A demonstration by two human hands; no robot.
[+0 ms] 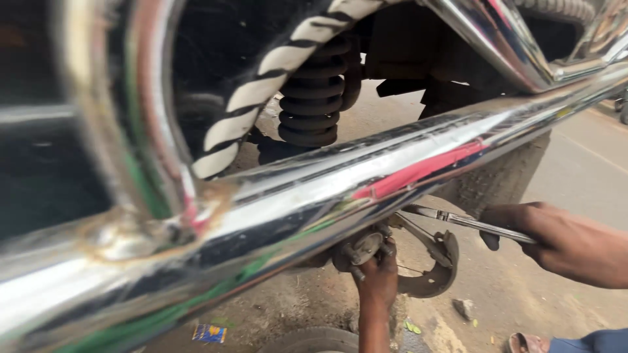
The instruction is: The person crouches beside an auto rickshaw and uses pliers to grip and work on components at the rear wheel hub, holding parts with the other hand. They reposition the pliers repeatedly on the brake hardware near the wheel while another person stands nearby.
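Gripping a long metal pair of pliers by its handles, the right hand enters from the right edge of the view, fingers wrapped closed around the tool. Pliers: silver, slim, lying nearly level, nose pointing left toward the round metal wheel hub with studs, and seeming to meet the curved rusty brake shoe just right of that hub; the exact contact point is hidden behind the exhaust pipe.

Left hand: rises from directly below the hub, forearm upright, fingers curled up onto the hub's underside. Whether they clasp anything is not visible.

Brake shoe: crescent-shaped, brown, hanging on the hub's right side, a thin spring wire running across it.

Chrome exhaust pipe: large, shiny, crossing diagonally above and in front of the hub, covering its top.

Black coil spring: well above the hub, behind the pipe.

Black tyre: partly seen below the hub at the bottom edge.

Small grey stone: on the dirt ground, lower right of the hub.

Blue wrapper: on the ground, lower left of the hub.
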